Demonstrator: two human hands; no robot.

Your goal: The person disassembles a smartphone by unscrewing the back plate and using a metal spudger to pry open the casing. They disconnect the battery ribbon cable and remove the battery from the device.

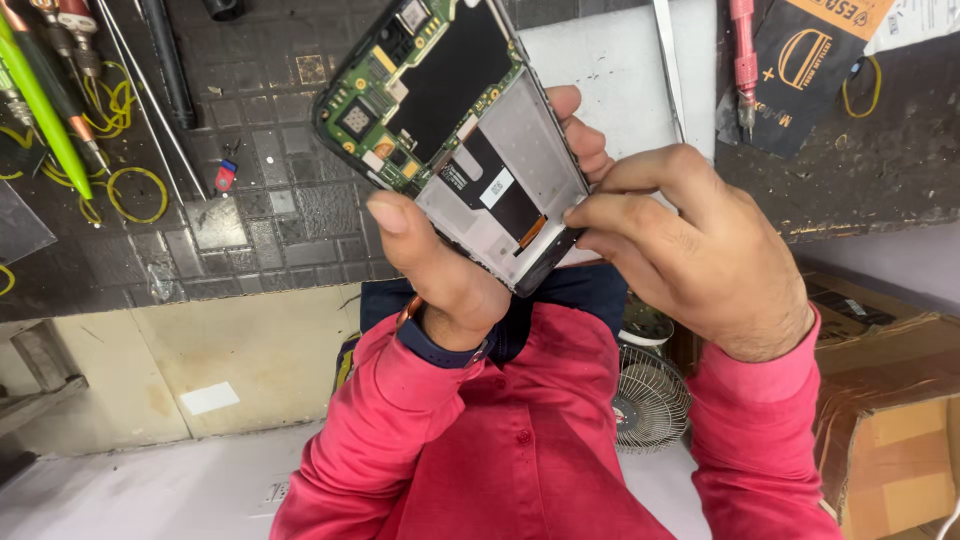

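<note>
black card, top right, opened phone

black-orange packet top right | brown cardboard box lower right

Around the opened phone room is tight: both hands close off its lower end. Left of the phone the dark gridded mat lies bare up to the yellow wire loops and green-handled tools. Right of it, past a white sheet, a pink screwdriver and a black card block the table
</note>
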